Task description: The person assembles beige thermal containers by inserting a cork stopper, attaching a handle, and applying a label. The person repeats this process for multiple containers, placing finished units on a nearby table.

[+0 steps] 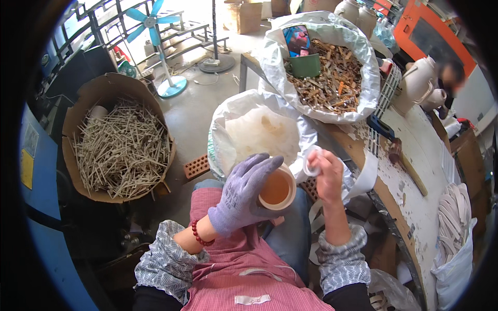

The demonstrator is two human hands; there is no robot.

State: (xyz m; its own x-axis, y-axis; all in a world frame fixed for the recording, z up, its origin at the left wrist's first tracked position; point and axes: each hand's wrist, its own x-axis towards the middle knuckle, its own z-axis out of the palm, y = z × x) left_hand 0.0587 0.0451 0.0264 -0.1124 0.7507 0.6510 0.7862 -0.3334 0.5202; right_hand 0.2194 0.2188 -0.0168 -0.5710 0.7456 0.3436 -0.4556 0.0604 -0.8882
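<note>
My left hand (244,192), in a lavender work glove, is wrapped round a round pot (291,187) with a pale rim and a tan-orange inside. The pot is held over my lap with its mouth turned up toward me. To its right, my bare right hand (330,173) is closed on a white ring-shaped piece (313,161), blurred, so its exact kind is unclear. The two hands are apart. Just beyond them stands a white-lined sack (224,150) with pale, stained material inside.
At left is a cardboard box (70,150) of thin pale sticks. A brick (197,167) lies beside the sack. A larger sack (371,98) holds brown scraps and a phone (296,41). On the right bench lie a hammer (410,168) and pale jugs (415,85). A fan (150,23) stands behind.
</note>
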